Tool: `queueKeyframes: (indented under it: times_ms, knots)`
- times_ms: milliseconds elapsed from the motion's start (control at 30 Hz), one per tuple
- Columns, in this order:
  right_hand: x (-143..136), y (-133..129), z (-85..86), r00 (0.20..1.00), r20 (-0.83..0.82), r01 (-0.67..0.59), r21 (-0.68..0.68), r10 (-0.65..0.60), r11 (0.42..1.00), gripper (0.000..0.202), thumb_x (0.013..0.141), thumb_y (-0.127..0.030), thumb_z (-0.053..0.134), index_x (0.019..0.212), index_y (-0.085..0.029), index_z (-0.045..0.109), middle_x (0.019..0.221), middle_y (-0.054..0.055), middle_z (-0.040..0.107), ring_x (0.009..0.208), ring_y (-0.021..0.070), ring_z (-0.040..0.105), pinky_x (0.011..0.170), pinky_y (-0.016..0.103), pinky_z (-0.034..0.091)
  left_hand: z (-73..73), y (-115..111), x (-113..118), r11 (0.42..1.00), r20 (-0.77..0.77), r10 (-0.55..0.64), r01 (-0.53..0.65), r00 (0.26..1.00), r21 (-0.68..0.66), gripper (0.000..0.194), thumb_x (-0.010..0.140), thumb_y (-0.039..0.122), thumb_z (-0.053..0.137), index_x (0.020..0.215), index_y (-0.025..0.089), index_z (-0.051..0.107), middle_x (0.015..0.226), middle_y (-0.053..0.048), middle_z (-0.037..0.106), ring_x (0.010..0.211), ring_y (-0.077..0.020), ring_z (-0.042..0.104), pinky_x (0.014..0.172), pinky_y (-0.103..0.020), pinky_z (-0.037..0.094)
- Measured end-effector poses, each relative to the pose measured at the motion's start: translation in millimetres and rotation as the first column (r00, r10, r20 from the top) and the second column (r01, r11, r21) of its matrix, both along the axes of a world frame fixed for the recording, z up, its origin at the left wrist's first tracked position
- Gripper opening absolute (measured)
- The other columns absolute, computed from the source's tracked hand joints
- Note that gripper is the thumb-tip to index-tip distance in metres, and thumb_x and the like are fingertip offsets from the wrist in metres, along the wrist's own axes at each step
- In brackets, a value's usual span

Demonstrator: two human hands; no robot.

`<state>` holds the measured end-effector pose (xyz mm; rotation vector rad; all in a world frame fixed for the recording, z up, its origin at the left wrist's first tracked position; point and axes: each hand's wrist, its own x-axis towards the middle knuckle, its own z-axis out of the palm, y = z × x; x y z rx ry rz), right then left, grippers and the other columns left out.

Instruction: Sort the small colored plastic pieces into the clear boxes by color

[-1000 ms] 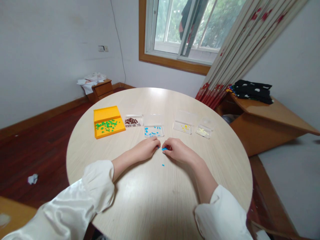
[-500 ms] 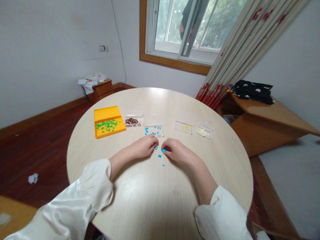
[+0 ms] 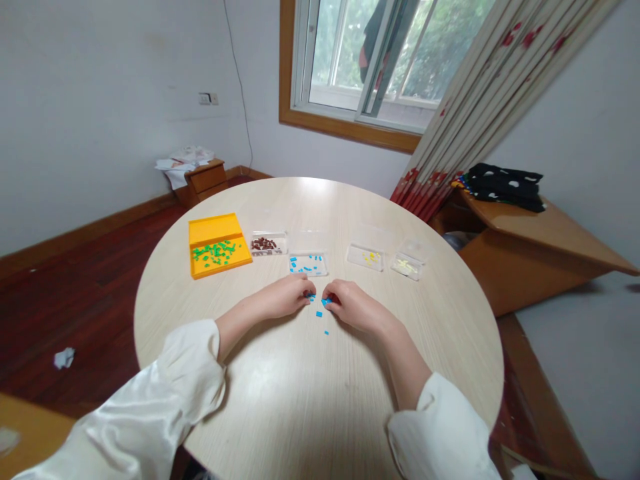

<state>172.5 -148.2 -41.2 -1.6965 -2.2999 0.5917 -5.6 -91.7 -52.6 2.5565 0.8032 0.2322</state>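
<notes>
On the clear box's (image 3: 319, 271) near side, we find right fingers (image 3: 332, 291) pinching a blue toy brick (image 3: 327, 302); left fingers' (image 3: 307, 287) grip we cannot tell. We judge it light, stiff: hold opposite edges.

Blue pieces (image 3: 319, 314), perhaps cream strips (image 3: 407, 267)

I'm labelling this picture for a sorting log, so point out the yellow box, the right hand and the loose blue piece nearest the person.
Yellow box (image 3: 213, 230): head view, on its open lid.
Right hand (image 3: 352, 304): head view, on its back.
Loose blue piece (image 3: 327, 333): head view, on its top.
</notes>
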Motion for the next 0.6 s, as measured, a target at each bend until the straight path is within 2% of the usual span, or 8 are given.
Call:
queueKeyframes:
  times_ms: [200,367,500,600]
  knots:
    - [2.7,1.5,-2.8,1.000,-0.030,-0.007,0.044,0.008,0.999,0.014,0.076,-0.007,0.055,0.084,-0.014,0.065,0.084,0.008,0.066,0.078,0.0159,0.058,0.071,0.027,0.043,-4.8,0.4,0.7,1.000,0.048,0.007,-0.007,0.999,0.011,0.017,0.082,0.013,0.050,0.089,0.012,0.066,0.084,-0.007,0.064,0.079,-0.0163,0.056,0.074,-0.027,0.043]
    - [7.5,3.3,-0.9,0.986,-0.163,0.033,0.046,-0.025,0.998,0.012,0.075,-0.009,0.056,0.080,-0.015,0.065,0.075,0.004,0.065,0.070,0.0133,0.057,0.066,0.025,0.043,-3.7,-0.4,-0.9,1.000,0.054,0.017,-0.018,0.998,0.004,0.015,0.081,0.012,0.051,0.086,0.013,0.065,0.081,-0.006,0.063,0.077,-0.0156,0.055,0.072,-0.026,0.042]
    - [8.3,10.1,-4.7,0.932,-0.355,0.133,0.143,-0.075,0.981,0.012,0.074,-0.013,0.056,0.083,-0.015,0.064,0.077,0.003,0.064,0.070,0.0130,0.057,0.066,0.025,0.045,-2.7,-1.7,-1.4,1.000,0.060,0.019,-0.020,0.998,0.017,0.016,0.082,0.012,0.049,0.085,0.012,0.065,0.084,-0.007,0.062,0.080,-0.0165,0.055,0.074,-0.027,0.042]
    - [4.1,20.7,-10.5,0.874,-0.476,0.242,0.258,-0.095,0.935,0.012,0.075,-0.017,0.055,0.084,-0.016,0.063,0.080,0.004,0.064,0.071,0.0142,0.058,0.069,0.028,0.047,-4.2,-1.4,-1.3,1.000,0.074,0.019,-0.020,0.997,0.017,0.015,0.082,0.011,0.050,0.084,0.012,0.064,0.082,-0.007,0.061,0.079,-0.0167,0.054,0.074,-0.027,0.042]
